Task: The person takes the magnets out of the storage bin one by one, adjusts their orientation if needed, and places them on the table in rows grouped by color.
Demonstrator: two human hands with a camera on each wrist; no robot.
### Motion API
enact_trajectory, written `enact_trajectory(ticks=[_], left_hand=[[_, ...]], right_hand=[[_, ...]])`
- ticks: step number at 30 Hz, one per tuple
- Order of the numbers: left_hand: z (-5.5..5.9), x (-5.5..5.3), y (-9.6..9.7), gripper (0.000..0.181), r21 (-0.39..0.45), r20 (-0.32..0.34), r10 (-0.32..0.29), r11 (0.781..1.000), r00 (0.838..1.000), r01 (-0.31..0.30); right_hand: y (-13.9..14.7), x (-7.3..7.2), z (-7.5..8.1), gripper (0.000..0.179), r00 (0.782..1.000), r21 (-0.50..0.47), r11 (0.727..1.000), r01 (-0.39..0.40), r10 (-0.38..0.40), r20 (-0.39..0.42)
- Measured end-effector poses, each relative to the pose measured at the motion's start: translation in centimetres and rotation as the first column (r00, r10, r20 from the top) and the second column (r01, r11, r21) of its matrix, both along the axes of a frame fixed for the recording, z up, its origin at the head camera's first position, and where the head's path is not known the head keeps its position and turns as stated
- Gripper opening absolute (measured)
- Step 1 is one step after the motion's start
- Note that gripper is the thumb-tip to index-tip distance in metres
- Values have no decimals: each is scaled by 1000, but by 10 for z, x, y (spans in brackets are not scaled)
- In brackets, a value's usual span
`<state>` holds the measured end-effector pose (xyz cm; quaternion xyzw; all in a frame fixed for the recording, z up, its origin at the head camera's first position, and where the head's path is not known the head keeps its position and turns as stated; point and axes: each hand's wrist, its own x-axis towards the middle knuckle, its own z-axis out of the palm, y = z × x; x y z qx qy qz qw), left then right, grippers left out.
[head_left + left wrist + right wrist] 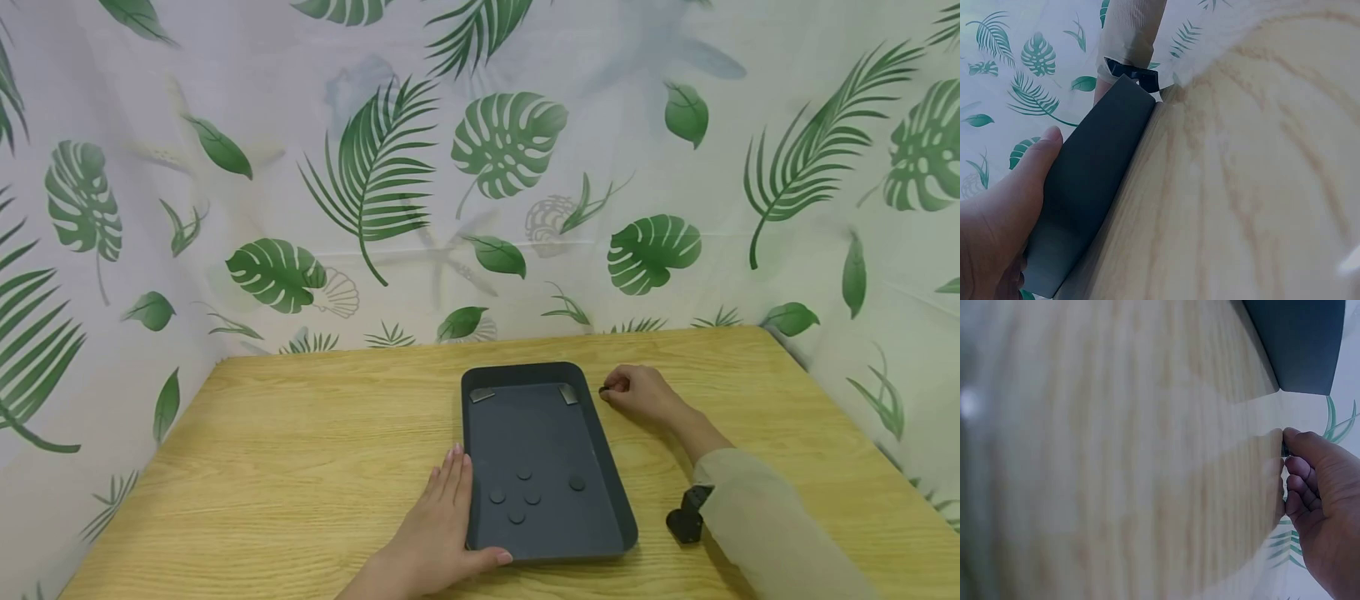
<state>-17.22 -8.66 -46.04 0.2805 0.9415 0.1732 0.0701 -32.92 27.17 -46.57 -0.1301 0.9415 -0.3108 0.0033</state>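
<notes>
A dark grey rectangular tray (551, 425) lies on the wooden table. Several small dark round discs (532, 497) are on its floor toward the near end. Two flat shiny metallic pieces (568, 394) sit in its far corners. Against the tray's left side my left hand (431, 529) rests with straight fingers, its thumb at the near wall. To the right of the tray's far end, my right hand (641, 393) pinches a small black piece (603, 389) between thumb and fingertips, close over the table. Most of that piece is hidden by the fingers.
A black wrist-worn device (686, 517) shows at the right sleeve. The wooden table (322, 450) extends on both sides of the tray. A leaf-printed cloth (495, 275) hangs behind the table and along its sides.
</notes>
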Motion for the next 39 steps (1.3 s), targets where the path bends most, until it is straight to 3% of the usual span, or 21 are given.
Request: enact_trajectory(ticks=[8, 14, 33, 39], left_hand=[[0, 0, -1, 111, -2, -3, 4, 1000, 1000, -4], [1, 0, 0, 111, -3, 0, 3, 1000, 1000, -3], [1, 0, -1, 111, 13, 7, 0, 1000, 1000, 0], [1, 0, 0, 111, 7, 0, -1, 1000, 1000, 1]], right_hand=[[0, 4, -1, 28, 1000, -17, 999, 30, -30, -1], [2, 11, 5, 21, 998, -17, 1000, 11, -12, -57], [-4, 35, 14, 31, 999, -221, 975, -39, 35, -23], [-4, 42, 16, 27, 998, -274, 960, -60, 53, -35]])
